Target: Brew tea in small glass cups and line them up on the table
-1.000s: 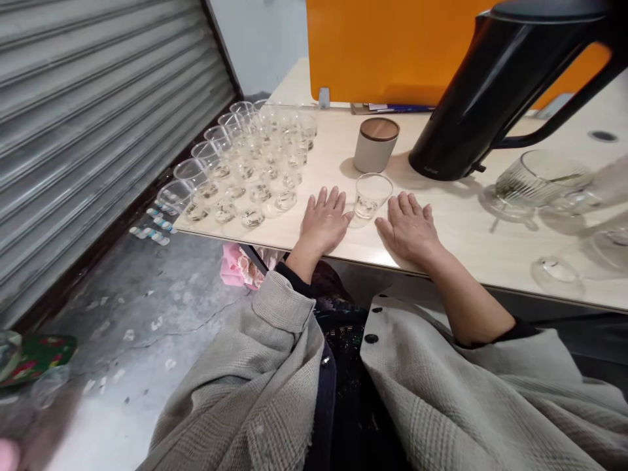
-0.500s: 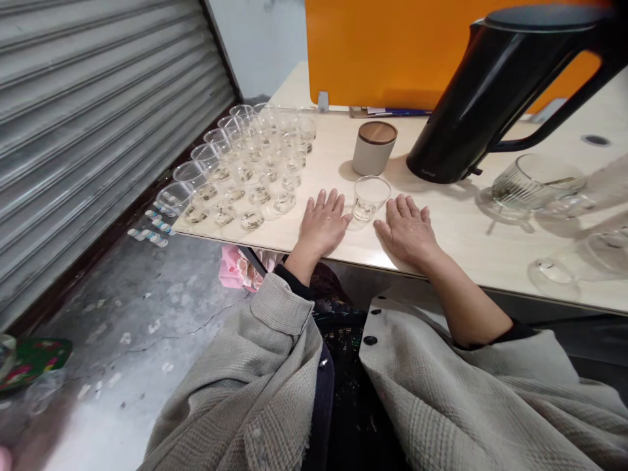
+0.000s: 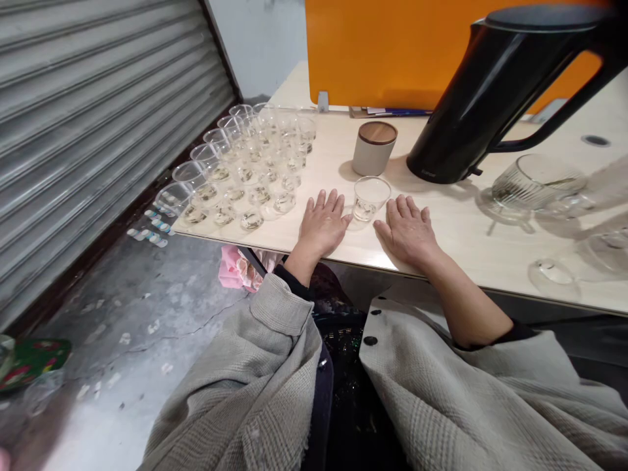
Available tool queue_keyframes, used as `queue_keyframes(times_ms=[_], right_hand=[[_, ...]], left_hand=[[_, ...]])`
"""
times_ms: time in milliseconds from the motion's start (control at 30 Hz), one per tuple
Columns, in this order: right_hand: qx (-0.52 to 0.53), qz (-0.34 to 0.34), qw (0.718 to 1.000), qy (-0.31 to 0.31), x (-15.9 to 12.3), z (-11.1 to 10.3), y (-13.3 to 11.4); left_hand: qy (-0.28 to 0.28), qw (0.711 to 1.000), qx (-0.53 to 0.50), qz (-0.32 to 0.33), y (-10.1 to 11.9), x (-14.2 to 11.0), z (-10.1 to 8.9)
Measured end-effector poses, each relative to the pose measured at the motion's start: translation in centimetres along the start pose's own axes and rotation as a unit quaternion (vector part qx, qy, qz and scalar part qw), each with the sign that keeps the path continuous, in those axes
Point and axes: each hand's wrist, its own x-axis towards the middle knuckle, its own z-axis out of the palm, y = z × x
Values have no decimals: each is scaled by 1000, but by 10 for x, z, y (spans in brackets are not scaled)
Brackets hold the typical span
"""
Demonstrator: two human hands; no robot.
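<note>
My left hand (image 3: 322, 226) lies palm down on the pale wooden table (image 3: 456, 229), fingers extended and holding nothing. To its right, my right hand (image 3: 407, 229) rests flat in the same way, also holding nothing. Between the two hands, a little farther back, stands a clear plastic cup (image 3: 371, 198) with some dark bits low in it. Behind that cup sits a grey canister (image 3: 373, 150) with a wooden lid. Left of my left hand, rows of clear plastic cups (image 3: 251, 217) stand close together, with dark bits in their bottoms.
A tall black electric kettle (image 3: 495, 98) stands at the back right. A ribbed glass teapot (image 3: 534, 180) and more clear glassware (image 3: 554, 275) are at the right. An orange partition (image 3: 373, 52) closes off the back. A metal shutter (image 3: 108, 118) runs along the left.
</note>
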Motion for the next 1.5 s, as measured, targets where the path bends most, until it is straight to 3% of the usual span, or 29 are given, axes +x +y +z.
queue_keyframes(times_ms=[1500], right_hand=[[15,-14,1000,22,1,3,2]], left_hand=[[6,1000,-11,1,-2,1,2]])
